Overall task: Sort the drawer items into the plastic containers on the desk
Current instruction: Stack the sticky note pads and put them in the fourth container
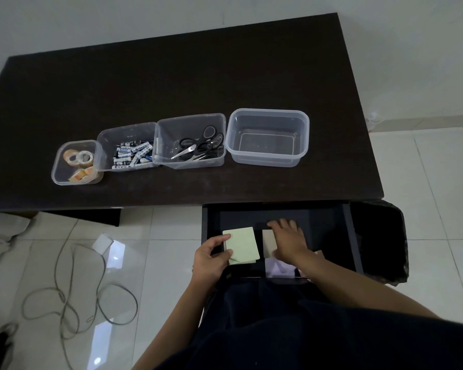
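The left hand (pixel 211 256) is pinching with the thumb on top and the fingers curled beneath. The right hand (pixel 287 240) is lying palm down, fingers spread and pointing forward. Both forearms are bare and extending forward, the right crossing slightly inward.

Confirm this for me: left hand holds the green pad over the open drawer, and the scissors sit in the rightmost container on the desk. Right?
Not quite. The head view shows the left hand holding the green pad over the open drawer, but the scissors sit in the third container from the left. The rightmost container holds nothing.
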Demonstrator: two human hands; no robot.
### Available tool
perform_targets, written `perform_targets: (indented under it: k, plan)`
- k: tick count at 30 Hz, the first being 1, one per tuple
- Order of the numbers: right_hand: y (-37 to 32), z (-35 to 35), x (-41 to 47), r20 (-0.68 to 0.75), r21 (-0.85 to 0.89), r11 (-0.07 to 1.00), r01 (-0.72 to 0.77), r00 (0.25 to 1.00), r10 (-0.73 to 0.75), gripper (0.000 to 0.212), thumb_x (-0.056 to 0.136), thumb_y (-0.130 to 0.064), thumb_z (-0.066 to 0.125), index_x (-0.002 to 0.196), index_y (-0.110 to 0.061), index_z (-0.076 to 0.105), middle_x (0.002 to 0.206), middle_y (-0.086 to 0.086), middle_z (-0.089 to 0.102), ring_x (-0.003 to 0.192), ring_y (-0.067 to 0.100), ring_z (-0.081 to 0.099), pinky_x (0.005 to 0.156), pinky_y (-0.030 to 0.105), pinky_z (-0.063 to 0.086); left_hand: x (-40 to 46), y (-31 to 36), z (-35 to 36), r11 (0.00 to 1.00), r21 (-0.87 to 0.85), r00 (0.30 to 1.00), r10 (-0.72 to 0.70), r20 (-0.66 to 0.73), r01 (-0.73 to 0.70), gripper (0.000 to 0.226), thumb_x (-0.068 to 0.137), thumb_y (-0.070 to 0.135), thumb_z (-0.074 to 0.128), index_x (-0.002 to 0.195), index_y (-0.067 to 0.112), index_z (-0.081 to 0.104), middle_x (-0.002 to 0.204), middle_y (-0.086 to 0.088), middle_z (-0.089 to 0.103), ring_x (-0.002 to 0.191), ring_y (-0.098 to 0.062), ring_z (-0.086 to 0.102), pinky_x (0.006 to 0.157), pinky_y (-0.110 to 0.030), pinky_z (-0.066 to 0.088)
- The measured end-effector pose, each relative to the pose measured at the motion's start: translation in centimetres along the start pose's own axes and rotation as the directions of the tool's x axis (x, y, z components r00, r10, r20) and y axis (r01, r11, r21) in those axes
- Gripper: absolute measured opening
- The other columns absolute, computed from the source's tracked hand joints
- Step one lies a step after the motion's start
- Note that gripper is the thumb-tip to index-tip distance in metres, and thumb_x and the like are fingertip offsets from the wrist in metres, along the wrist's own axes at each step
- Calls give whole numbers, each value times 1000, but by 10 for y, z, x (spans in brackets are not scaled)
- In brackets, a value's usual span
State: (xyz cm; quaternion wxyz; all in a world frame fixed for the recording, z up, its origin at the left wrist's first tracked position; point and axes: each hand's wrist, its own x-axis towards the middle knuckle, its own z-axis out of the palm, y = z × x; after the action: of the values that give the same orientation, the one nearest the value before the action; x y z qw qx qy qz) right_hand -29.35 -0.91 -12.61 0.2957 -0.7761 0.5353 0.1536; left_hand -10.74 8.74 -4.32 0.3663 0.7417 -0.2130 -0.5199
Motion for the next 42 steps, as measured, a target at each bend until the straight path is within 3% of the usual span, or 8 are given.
perform_targets:
  k: [6,12,15,18,23,31,36,42]
  plan:
    - [2,-15,-1,-54,12,1000,3,999,-3,41,83,-30,63,122,-22,52,123,6,46,116,29,44,101,40,32,-1,-3,4,1000,9,1000,-17,-19,17,35,83,-2,64,95,30,68,98,6,66,79,-23,65,73,-47,56]
    - [21,-17,-19,-125,223,975,21,992,8,24,95,-32,49,117,-24,46,113,8,58,95,30,59,76,39,51,-1,-2,9,998,-54,1000,6,-10,-6,32,84,-7,61,105,16,66,99,4,64,75,-16,62,53,-18,50]
    - [30,-21,-29,-196,372,926,54,980,21,34,93,-31,54,127,-24,49,118,4,60,103,24,60,77,33,49,3,-2,11,997,-75,1000,9,-5,-10,32,85,-6,61,103,19,66,104,2,63,86,-18,64,60,-20,53]
    - [33,-35,-39,-272,562,816,135,962,29,43,90,-24,61,132,-20,52,120,-3,62,108,13,58,87,21,44,8,-2,14,992,-129,1000,2,-4,-2,33,84,-7,60,100,21,67,110,-3,62,98,-23,64,78,-35,56]
    - [28,-72,-52,-315,743,648,169,942,116,45,79,-12,73,120,-17,56,85,-6,59,64,0,56,60,10,46,15,-1,17,990,-138,1000,17,-6,-18,34,85,-8,59,101,20,67,112,-5,62,109,-27,61,92,-46,53]
    - [-5,-88,-53,-219,966,188,176,946,238,17,85,-10,68,101,-9,63,86,8,72,74,14,70,66,27,58,11,16,23,988,-145,993,63,105,-47,46,81,-18,53,109,17,61,110,-3,63,93,-18,63,69,-24,55]
    - [-20,-69,-47,-210,958,251,140,938,275,15,87,-19,67,102,-15,66,87,1,69,80,14,66,71,26,54,5,28,27,982,-188,982,69,173,-36,51,81,-21,48,117,13,56,101,8,63,70,2,63,60,-19,51]
    - [-30,-61,-43,-170,946,316,74,943,287,25,88,-22,65,111,-12,64,89,-4,66,83,13,63,72,27,53,2,35,24,937,-348,972,43,232,42,51,82,-21,47,109,20,59,117,5,59,100,-12,61,71,-23,57]
